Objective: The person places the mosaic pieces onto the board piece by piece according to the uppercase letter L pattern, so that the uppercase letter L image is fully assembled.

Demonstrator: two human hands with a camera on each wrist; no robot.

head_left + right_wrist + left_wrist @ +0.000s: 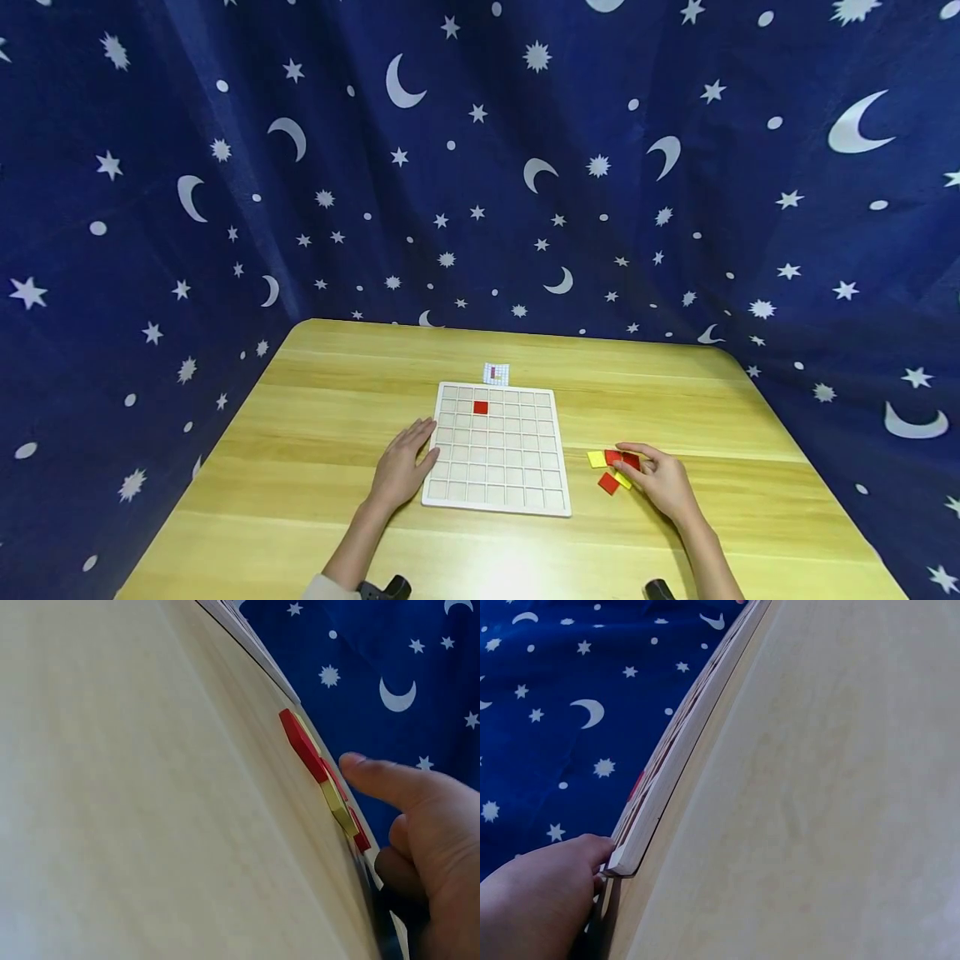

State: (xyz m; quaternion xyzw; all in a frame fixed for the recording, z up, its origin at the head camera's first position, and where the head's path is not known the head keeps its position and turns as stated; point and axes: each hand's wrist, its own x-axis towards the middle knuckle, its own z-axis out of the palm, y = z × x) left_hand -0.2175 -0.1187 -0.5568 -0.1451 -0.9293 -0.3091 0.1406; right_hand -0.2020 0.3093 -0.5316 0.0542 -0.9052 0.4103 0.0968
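Grid board (496, 455): white w/ square cells, flat on the wood table (360, 375), dead ahead of me.
Placed red tile (481, 407): sits in a cell at abt 11 o'clock from the board's centre, 2nd row from the far side, 3rd col from the left.
Pattern card (496, 374): sm. gridded card w/ coloured marks, at the board's 12 o'clock, just past the far rim.
My L hand (402, 471): at the board's 9 o'clock, fingers extended along that edge, pointing approx. 1 o'clock; thumb touching the rim.
Loose tiles: at the board's 3 o'clock, apart from it, on the table. Clockwise in the grp: red tile (612, 457) at 12, darker red tile (631, 460) at 2, yellow tile (622, 480) at 5, nearest red tile (608, 483) at 7, pale yellow tile (597, 459) at 10.
My R hand (663, 483): at the grp's 3 o'clock, thumb & index parted in a narrow gap over the 12 o'clock red; can't tell if they touch it.
Curtain (480, 167): dk blue w/ moons & stars, beyond the table at 12.
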